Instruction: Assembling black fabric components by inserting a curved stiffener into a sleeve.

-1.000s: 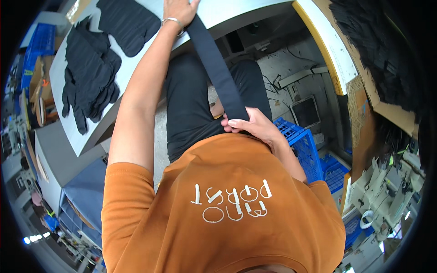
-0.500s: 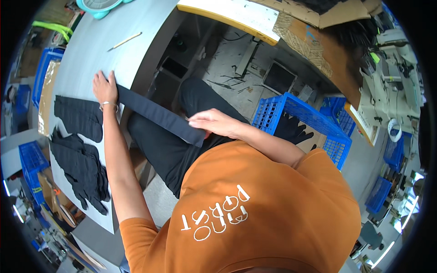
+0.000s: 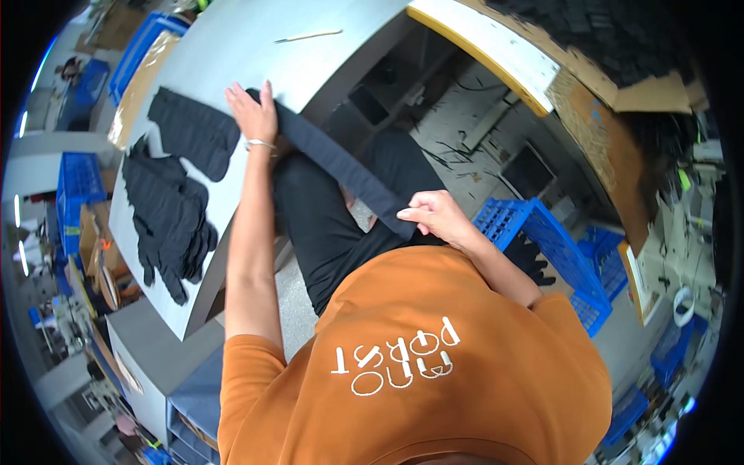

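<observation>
A long black fabric strip (image 3: 333,159) runs slantwise from the grey table (image 3: 232,58) across my lap. My left hand (image 3: 254,116) lies flat at the strip's far end, fingers stretched and thumb apart, at the table edge. At the near end, my right hand (image 3: 438,215) pinches the strip's corner between thumb and fingers and holds it up above my thigh. Left of my left forearm, a stack of black gloves (image 3: 172,213) rests on the table. Beside it lies a black folded fabric pile (image 3: 194,130).
A thin pointed tool with a pale handle (image 3: 308,36) lies farther back on the table. To my right stands a blue plastic crate (image 3: 554,240) with a black glove (image 3: 528,262) inside. A yellow-edged white worktop (image 3: 496,50) and an open cardboard box (image 3: 655,94) are at the far right.
The view has swung, so the table sits farther right in the picture. My right hand has gone from lying on the strip to pinching its near end. My left hand stays flat.
</observation>
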Demonstrator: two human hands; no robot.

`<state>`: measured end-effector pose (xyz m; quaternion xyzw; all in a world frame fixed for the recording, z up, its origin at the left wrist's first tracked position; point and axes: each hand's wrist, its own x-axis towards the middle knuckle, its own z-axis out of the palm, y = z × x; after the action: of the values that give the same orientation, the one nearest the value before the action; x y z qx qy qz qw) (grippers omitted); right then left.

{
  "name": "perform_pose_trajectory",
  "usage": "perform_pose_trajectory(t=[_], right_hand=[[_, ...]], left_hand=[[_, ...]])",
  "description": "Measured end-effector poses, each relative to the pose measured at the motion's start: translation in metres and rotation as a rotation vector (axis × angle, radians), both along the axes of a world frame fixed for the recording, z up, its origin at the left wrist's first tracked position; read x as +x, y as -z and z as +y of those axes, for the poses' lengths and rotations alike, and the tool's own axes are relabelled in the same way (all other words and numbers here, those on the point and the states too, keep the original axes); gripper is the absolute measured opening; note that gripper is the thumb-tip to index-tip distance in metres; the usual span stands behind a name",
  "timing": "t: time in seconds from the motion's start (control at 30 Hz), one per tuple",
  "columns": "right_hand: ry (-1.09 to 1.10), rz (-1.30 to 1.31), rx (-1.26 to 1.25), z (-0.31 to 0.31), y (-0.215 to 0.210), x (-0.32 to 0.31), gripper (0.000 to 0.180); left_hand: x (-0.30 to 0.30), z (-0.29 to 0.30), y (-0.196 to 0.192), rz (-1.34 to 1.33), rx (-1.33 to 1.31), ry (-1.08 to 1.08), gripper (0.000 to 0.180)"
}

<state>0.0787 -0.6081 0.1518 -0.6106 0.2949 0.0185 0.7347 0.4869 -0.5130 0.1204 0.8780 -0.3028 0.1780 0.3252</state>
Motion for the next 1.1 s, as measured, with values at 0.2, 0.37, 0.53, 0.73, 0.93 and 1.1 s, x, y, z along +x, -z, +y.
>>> perform_pose_trajectory(t=[0.2, 0.37, 0.53, 0.73, 0.93, 1.1], right_hand=[[-0.003, -0.087, -0.166, -0.001, -0.007, 0.017, 0.027], [-0.078, -0.104, -0.069, 0.002, -0.016, 0.029, 0.032], [-0.121, -0.089, 0.017, 0.012, -0.024, 0.022, 0.029], [-0.042, -0.192, 0.043, 0.017, -0.044, 0.003, 0.029], [0.082, -0.363, 0.125, 0.023, -0.077, -0.011, 0.045], [-0.019, -0.366, 0.120, 0.027, -0.080, -0.020, 0.035]], left_hand=[[-0.207, 0.019, -0.036, 0.559, -0.519, 0.073, 0.079], [-0.276, 0.043, -0.043, 1.462, -0.914, 0.164, 0.054], [-0.267, 0.055, -0.061, 1.666, -0.847, 0.190, 0.022], [-0.269, 0.062, -0.072, 1.719, -1.020, 0.319, 0.034], [-0.270, 0.074, -0.094, 1.982, -1.458, 0.785, 0.051], [-0.255, 0.073, -0.100, 1.872, -1.561, 1.120, 0.065]])
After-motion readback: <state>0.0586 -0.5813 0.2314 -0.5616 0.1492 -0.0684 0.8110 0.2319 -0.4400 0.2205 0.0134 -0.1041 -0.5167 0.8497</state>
